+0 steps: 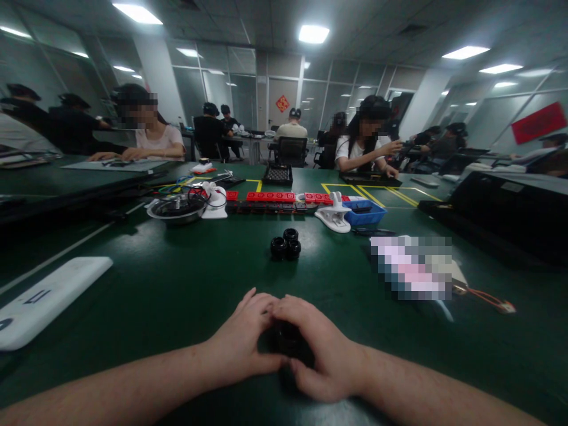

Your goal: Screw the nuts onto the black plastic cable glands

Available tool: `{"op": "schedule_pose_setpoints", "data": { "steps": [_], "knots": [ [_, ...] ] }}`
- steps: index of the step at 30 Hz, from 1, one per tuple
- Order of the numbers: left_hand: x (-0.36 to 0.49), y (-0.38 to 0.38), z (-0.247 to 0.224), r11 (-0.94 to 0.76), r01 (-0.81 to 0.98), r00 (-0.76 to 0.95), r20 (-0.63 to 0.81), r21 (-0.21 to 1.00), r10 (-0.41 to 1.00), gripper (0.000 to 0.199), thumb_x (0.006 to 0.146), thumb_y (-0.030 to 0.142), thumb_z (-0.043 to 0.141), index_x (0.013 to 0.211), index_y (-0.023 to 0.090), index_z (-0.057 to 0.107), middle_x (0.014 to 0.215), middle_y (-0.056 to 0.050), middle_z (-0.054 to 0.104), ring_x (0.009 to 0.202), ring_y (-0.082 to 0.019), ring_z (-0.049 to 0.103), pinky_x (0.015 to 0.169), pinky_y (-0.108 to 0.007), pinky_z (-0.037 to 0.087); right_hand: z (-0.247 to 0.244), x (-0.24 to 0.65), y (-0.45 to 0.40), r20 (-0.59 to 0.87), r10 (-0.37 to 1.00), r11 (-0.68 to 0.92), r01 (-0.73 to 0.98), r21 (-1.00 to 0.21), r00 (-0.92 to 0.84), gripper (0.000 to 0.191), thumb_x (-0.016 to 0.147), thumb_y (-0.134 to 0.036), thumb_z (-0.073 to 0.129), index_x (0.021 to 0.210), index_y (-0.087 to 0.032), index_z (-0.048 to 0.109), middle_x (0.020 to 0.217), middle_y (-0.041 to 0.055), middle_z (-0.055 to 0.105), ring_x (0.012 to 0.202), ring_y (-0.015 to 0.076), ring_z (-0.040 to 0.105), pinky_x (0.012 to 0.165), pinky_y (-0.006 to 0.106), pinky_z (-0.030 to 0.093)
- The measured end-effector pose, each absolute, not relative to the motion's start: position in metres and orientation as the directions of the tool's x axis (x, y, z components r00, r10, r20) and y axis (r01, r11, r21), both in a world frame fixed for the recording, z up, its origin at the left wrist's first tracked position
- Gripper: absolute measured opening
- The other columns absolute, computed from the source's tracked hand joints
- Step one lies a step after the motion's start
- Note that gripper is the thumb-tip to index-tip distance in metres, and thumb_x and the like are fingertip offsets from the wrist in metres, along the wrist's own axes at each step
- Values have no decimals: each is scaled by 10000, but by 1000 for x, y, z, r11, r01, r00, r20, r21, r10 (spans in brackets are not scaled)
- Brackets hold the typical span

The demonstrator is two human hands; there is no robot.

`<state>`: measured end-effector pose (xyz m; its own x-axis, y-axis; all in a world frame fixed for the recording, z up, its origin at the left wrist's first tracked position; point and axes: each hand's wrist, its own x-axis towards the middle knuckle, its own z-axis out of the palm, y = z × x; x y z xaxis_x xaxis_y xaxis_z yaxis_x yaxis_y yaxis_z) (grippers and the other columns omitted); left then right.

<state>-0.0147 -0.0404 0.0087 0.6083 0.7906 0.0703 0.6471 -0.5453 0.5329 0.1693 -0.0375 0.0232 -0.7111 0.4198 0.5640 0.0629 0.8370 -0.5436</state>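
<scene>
Close to me on the green table, several dark, glossy black round pieces (288, 332) sit between my two hands, mostly hidden by them. My left hand (242, 340) curves around their left side, thumb and fingers bent inward. From the right, my right hand (326, 349) wraps around the same pieces, and the fingertips of both hands meet at the far side. Farther out stands a cluster of three black, wheel-like round pieces (291, 234), touching each other, with hollow-looking ends.
A white power bank-like slab (57, 299) lies at left. Ahead are a metal bowl (175, 216) with cables, white clips (332, 216), red blocks (270, 196) and a blue tray (366, 213). A blurred-out packet (410, 269) lies right. Co-workers sit across the table.
</scene>
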Motion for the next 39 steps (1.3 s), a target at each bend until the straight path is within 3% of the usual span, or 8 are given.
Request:
{"op": "schedule_pose_setpoints", "data": {
  "steps": [7, 11, 14, 18, 25, 29, 32, 39],
  "knots": [
    [-16, -39, 6, -557, 648, 622, 61, 520, 781, 450, 628, 439, 654, 1023, 239, 571, 1135, -61, 495, 1095, -260, 422, 1026, -542, 101, 17, 170, -35, 529, 607, 783, 332, -526, -593, 571, 677, -499, 603, 1093, -160, 409, 980, 99, 512, 878, 229, 494, 758, 381, 425],
    [-14, -40, 10, -549, 644, 617, 63, 532, 784, 478, 621, 378, 662, 1066, 248, 546, 1112, -47, 508, 1071, -255, 437, 1024, -544, 113, 19, 170, -37, 509, 537, 815, 256, -520, -673, 372, 745, -336, 541, 1055, -164, 428, 908, 80, 540, 814, 199, 511, 722, 352, 436],
    [-14, -40, 10, -542, 643, 609, 67, 540, 790, 504, 623, 355, 661, 1095, 247, 520, 1110, -39, 508, 1065, -249, 440, 1026, -535, 125, 21, 170, -39, 560, 413, 861, 106, -498, -718, 442, 698, -209, 439, 1131, -144, 374, 1017, 109, 511, 940, 214, 490, 821, 387, 412],
    [-14, -40, 9, -559, 636, 623, 73, 532, 778, 513, 635, 436, 652, 1094, 243, 526, 1132, -52, 506, 1081, -258, 430, 1024, -536, 130, 21, 170, -38, 567, 428, 873, 159, -461, -704, 523, 696, -270, 483, 1181, -145, 333, 1105, 121, 476, 1012, 242, 454, 896, 444, 348],
    [-15, -40, 10, -551, 645, 624, 53, 529, 780, 467, 633, 452, 655, 1038, 237, 567, 1124, -60, 506, 1083, -263, 428, 1025, -539, 111, 20, 169, -38, 467, 566, 804, 330, -495, -679, 518, 739, -513, 520, 1090, -140, 438, 954, 107, 527, 839, 227, 488, 736, 394, 424],
    [-14, -40, 10, -557, 653, 622, 57, 513, 781, 477, 626, 374, 665, 1066, 234, 545, 1115, -54, 500, 1072, -256, 433, 1025, -538, 110, 21, 169, -39, 487, 534, 824, 294, -485, -692, 337, 772, -328, 504, 1044, -135, 454, 944, 107, 533, 838, 210, 495, 733, 368, 434],
    [-14, -41, 10, -548, 649, 609, 71, 528, 790, 479, 614, 331, 668, 1063, 232, 534, 1078, -42, 512, 1044, -244, 447, 1022, -527, 140, 23, 169, -39, 547, 409, 874, 141, -465, -731, 441, 701, -178, 443, 1137, -131, 391, 1034, 114, 514, 957, 214, 479, 821, 378, 415],
    [-15, -41, 10, -553, 646, 621, 58, 527, 781, 473, 631, 427, 661, 1052, 240, 557, 1138, -54, 496, 1089, -261, 420, 1025, -535, 111, 20, 170, -38, 523, 551, 824, 322, -467, -650, 553, 684, -403, 604, 1126, -138, 405, 1006, 118, 511, 897, 240, 487, 770, 411, 423]
  ]
}}
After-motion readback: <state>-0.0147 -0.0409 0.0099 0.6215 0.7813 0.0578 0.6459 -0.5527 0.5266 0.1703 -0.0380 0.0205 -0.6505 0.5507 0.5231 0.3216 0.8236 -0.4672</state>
